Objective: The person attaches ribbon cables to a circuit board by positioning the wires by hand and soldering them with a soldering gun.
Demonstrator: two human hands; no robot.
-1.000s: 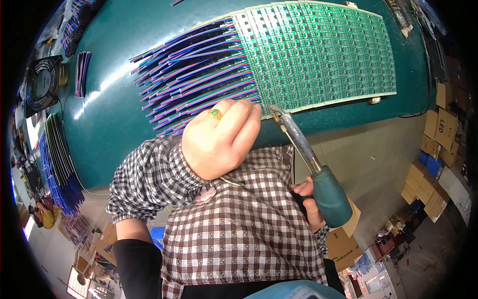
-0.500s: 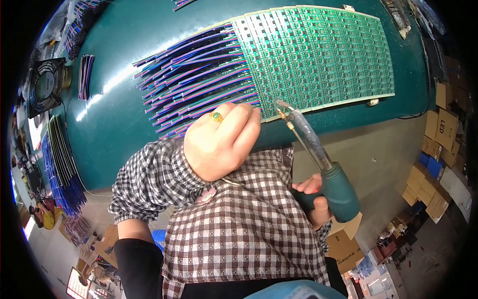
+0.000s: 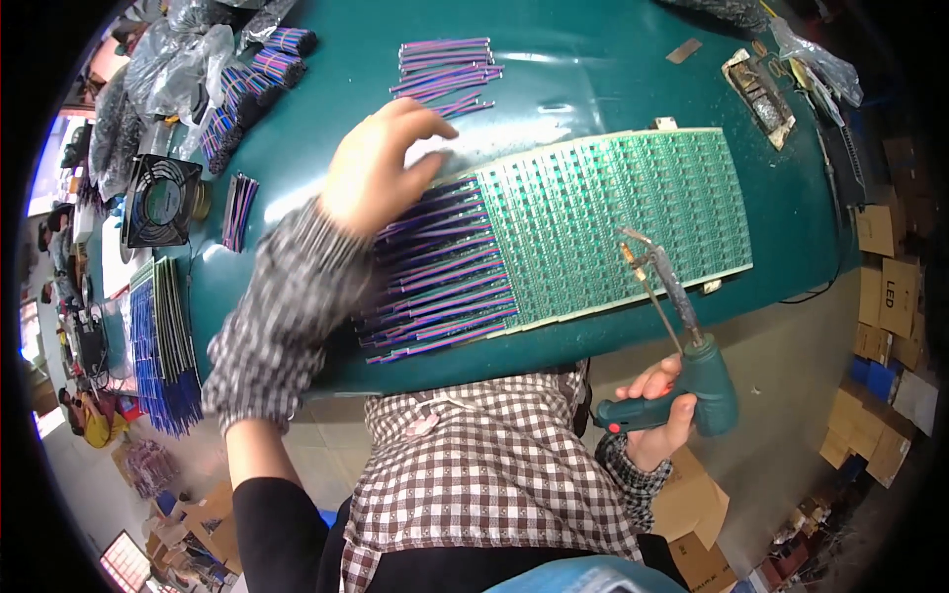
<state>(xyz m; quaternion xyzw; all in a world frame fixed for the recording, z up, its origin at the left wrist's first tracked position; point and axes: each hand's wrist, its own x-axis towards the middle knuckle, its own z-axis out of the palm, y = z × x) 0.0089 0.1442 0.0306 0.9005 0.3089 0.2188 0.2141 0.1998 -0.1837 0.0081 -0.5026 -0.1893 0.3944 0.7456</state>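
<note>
My left hand (image 3: 381, 170) hovers above the far left end of the wired rows, beside a loose bunch of multicoloured wires (image 3: 445, 67). Its thumb and fingers are apart, with nothing seen between them. A green soldering gun (image 3: 710, 385) is gripped by its handle in my right hand (image 3: 664, 407). The gun's tip and thin feed tube point up and left, over the panel of green circuit boards (image 3: 618, 212). From the panel's left edge run rows of purple, blue and pink wires (image 3: 445, 282), partly hidden at the far end by my left hand and sleeve.
A black fan (image 3: 158, 203) stands on the left of the green table (image 3: 583, 94), near a small wire bundle (image 3: 238, 212). More wired boards (image 3: 163, 341) hang over the left edge. At the far right lies a worn block-shaped holder (image 3: 759, 97). Cardboard boxes (image 3: 883, 282) stand right.
My left hand has moved away from the near wire ends to the far side, and its fingers have spread. The soldering gun has shifted slightly right. The view has shifted, showing more of the far table.
</note>
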